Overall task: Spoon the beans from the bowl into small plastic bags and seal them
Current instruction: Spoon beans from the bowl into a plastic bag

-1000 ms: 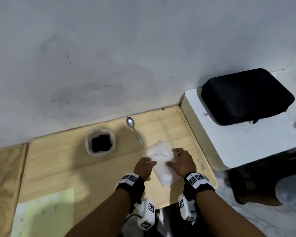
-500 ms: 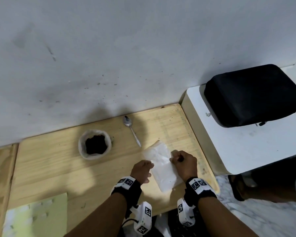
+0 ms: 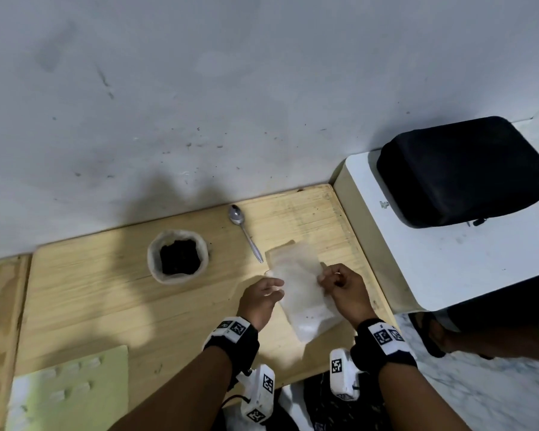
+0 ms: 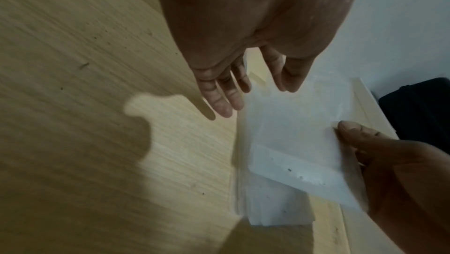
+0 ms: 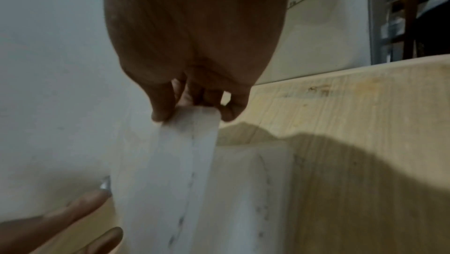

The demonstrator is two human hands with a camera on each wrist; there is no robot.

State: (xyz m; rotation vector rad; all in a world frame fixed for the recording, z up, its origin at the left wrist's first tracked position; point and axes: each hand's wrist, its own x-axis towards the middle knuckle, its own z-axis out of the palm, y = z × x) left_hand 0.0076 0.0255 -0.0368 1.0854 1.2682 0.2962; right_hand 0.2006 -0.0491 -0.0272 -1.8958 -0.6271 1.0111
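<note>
A white bowl [image 3: 177,256] of dark beans sits on the wooden table [image 3: 106,290], left of a metal spoon [image 3: 245,233]. A stack of small clear plastic bags [image 3: 305,309] lies near the table's front right. My right hand [image 3: 339,287] pinches the right edge of the top plastic bag [image 3: 293,262] and lifts it off the stack; in the right wrist view the right hand [image 5: 192,112] has thumb and fingers closed on the bag [image 5: 170,162]. My left hand [image 3: 262,295] hovers at the bag's left edge; the left wrist view shows the left hand [image 4: 246,92] with straight fingers holding nothing.
A black case [image 3: 461,171] rests on a white surface [image 3: 448,265] right of the table. A pale green sheet [image 3: 69,390] lies at the table's front left. A grey wall [image 3: 231,88] rises directly behind the table. Marbled floor [image 3: 495,396] shows at lower right.
My right hand has gone from resting on the stack to pinching one bag and lifting it up. My left hand has stayed beside the stack, fingers now spread.
</note>
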